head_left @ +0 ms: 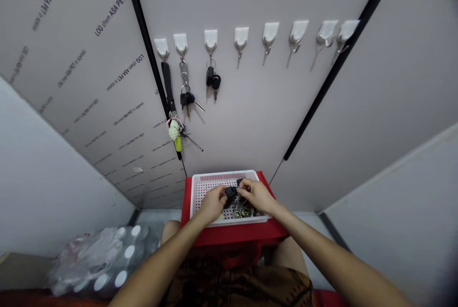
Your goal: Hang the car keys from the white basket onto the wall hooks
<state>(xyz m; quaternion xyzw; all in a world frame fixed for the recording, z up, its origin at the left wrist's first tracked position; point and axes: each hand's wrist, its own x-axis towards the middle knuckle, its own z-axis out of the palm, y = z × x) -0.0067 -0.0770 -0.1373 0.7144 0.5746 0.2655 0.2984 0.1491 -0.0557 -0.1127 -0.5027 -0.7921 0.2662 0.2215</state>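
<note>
In the head view, the left hand and the right hand are close together, low in the picture, and a black plastic key is between them; the fingers of both hands are closed on it, so they grip it from two sides. Much of the key is hidden by the fingers; only its dark head shows, and the small details are hard to see. The key is held just above a white plastic basket with many small holes in its bottom; this basket stands under the hands on a red surface. Inside the basket, just beyond the right wrist, lie some small metal rings; they are too small to count. Ahead of the hands is a grey wall panel with a row of eight white adhesive hooks; the three hooks furthest to the left carry things. These are a black strap with a green key charm at its end, a black-headed key, and a pair of black-headed keys; the other hooks hold nothing. Down and to the left of the left hand, bottles with white caps lie in clear plastic wrap.
</note>
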